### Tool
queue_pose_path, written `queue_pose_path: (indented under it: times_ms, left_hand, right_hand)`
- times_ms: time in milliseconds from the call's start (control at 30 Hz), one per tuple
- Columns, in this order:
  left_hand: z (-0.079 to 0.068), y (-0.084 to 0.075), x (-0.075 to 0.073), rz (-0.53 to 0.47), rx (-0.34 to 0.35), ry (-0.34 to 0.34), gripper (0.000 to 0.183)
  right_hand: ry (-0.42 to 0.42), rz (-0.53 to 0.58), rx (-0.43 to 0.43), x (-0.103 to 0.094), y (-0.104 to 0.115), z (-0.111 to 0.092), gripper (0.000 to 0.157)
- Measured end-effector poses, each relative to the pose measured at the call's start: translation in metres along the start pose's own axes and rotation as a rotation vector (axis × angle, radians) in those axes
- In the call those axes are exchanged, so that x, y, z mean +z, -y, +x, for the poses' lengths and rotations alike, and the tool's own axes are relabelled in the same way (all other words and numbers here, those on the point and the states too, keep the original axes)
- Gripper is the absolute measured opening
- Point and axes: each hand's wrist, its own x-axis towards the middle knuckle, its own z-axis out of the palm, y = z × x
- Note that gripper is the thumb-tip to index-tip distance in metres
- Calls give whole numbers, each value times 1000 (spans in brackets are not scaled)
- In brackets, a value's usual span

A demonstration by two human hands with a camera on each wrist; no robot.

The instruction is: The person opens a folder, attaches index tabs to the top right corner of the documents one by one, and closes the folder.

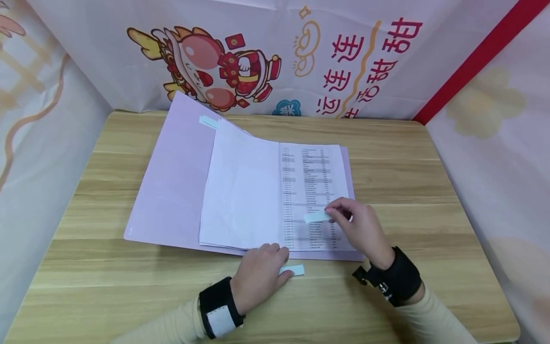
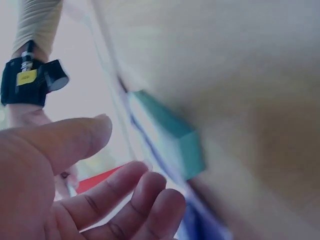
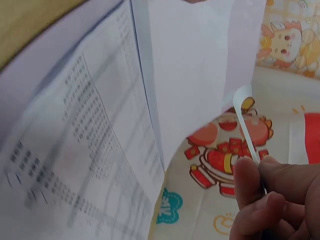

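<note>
A pale blue sticky-note strip point(image 1: 315, 217) is pinched between the thumb and fingertips of my right hand point(image 1: 361, 229), over the lower part of a printed list page point(image 1: 315, 167). The right wrist view shows the strip point(image 3: 245, 125) curling at its free end. My left hand point(image 1: 259, 274) is at the near edge of the lilac folder point(image 1: 167, 191), beside a small blue-green sticky-note pad point(image 1: 298, 270). In the left wrist view, its thumb and loosely bent fingers stand apart with nothing between them, and the pad point(image 2: 165, 135) lies beyond the fingertips.
The folder lies open on a wooden table point(image 1: 399, 181), with a blank white sheet point(image 1: 240, 191) turned to the left. Pale blue strips point(image 1: 209, 122) stick at the top of its left cover. A printed cloth point(image 1: 365, 57) hangs behind the table.
</note>
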Motion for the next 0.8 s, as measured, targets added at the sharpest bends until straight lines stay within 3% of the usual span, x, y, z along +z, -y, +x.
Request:
queue_pose_path:
  times_ms: [333, 567, 800]
  left_hand:
    - [37, -19, -55, -52, 30, -119, 19]
    - [76, -30, -90, -166, -21, -162, 19]
    - [125, -29, -110, -166, -106, -241, 18]
  right_hand:
    - [-60, 42, 69, -24, -19, 32, 19]
    - [-105, 34, 126, -38, -34, 63, 27]
    - [-184, 11, 161, -46, -48, 94, 29]
